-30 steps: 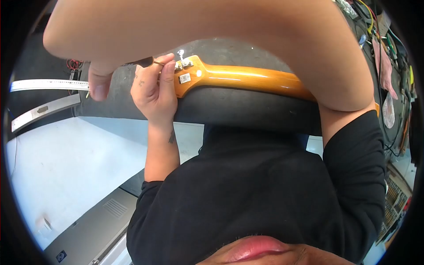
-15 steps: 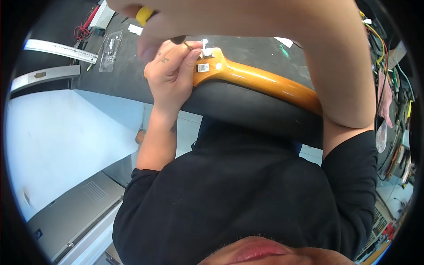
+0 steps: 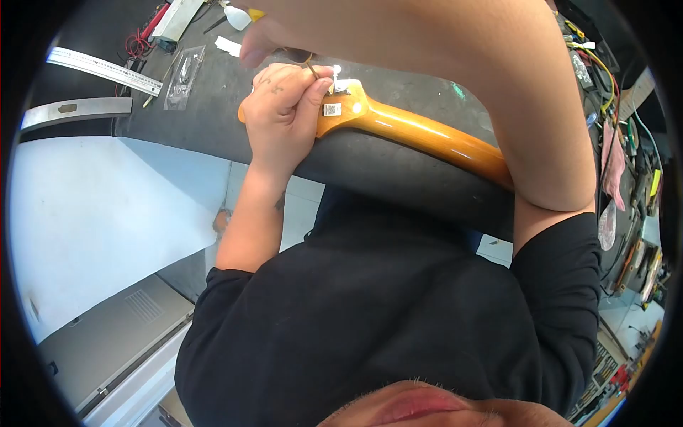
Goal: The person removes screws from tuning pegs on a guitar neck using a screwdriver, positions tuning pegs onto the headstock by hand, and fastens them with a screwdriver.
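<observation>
A glossy amber guitar neck (image 3: 434, 135) lies back side up along the bench edge, its headstock (image 3: 356, 107) under my left hand (image 3: 284, 99). That hand is closed over the headstock, thumb and forefinger pinched around the thin brass-coloured shaft of a screwdriver (image 3: 313, 70). Beside the fingertips sits a shiny metal tuning machine (image 3: 337, 80). My right hand (image 3: 262, 44) is closed on the screwdriver's upper end, where a yellow part shows; my own forearm and the frame's edge hide most of it. Where the tip meets the headstock is covered by my fingers.
A steel ruler (image 3: 107, 71), a curved metal bar (image 3: 78, 112) and a clear plastic bag (image 3: 183, 80) lie to the left on the dark bench mat (image 3: 213, 128). A white bottle (image 3: 237, 17) stands beyond. Cables and a pink cloth (image 3: 612, 164) are at the right.
My right hand has shifted slightly up, and the yellow part has moved toward the top edge. The brass-coloured shaft stands steeper. My left hand stays pinched at the headstock; the view has shifted slightly.
</observation>
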Motion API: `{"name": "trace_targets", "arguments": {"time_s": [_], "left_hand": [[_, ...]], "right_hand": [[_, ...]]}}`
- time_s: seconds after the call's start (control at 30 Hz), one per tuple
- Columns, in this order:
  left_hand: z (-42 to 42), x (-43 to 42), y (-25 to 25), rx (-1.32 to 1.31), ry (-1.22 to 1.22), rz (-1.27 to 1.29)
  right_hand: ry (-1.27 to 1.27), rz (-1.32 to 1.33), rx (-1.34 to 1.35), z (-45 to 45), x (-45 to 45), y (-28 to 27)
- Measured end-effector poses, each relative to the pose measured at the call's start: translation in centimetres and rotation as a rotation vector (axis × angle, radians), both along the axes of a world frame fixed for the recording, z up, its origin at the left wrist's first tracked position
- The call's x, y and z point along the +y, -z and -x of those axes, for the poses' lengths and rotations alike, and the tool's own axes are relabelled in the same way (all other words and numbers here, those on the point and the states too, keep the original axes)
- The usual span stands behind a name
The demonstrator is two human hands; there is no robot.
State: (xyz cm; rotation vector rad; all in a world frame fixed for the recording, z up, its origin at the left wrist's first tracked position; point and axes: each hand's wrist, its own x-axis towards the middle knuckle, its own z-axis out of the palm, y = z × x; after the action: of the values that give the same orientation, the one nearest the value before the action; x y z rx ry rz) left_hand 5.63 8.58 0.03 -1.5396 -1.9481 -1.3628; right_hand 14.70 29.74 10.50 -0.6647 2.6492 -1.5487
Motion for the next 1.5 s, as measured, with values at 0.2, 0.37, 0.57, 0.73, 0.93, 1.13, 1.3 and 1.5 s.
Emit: {"name": "trace_targets", "arguments": {"time_s": [0.2, 0.37, 0.57, 0.73, 0.93, 1.13, 1.3, 1.5], "left_hand": [[1.4, -2.2, -3.0, -0.065, -0.027, 0.095], [2.0, -2.1, -2.3, 0.191, 0.057, 0.31], [1.0, -1.3, -1.4, 0.24, 0.028, 0.256], [0.8, -1.4, -0.7, 0.244, 0.046, 0.304], [0.6, -1.7, 0.1, 0.28, -0.005, 0.259], [-0.7, -1.6, -0.4, 0.328, -0.06, 0.241], [-0.6, -1.8, 0.1, 0.307, -0.056, 0.225], [-0.6, -1.9, 0.4, 0.258, -0.049, 0.227]], "right_hand": [[-0.004, 0.087, -0.032, -1.3, 1.5, -0.8], [-0.012, 0.102, -0.042, -2.2, 2.3, -1.5], [-0.008, 0.106, -0.055, -2.6, 3.2, -1.6], [0.0, 0.089, -0.059, -3.4, 3.2, -1.5], [0.006, 0.105, -0.057, -3.4, 3.0, -1.6], [-0.002, 0.178, -0.057, -2.4, 2.5, -1.7], [-0.021, 0.251, -0.068, -1.7, 1.8, -0.8], [-0.035, 0.319, -0.096, -1.4, 1.4, 0.2]]}}
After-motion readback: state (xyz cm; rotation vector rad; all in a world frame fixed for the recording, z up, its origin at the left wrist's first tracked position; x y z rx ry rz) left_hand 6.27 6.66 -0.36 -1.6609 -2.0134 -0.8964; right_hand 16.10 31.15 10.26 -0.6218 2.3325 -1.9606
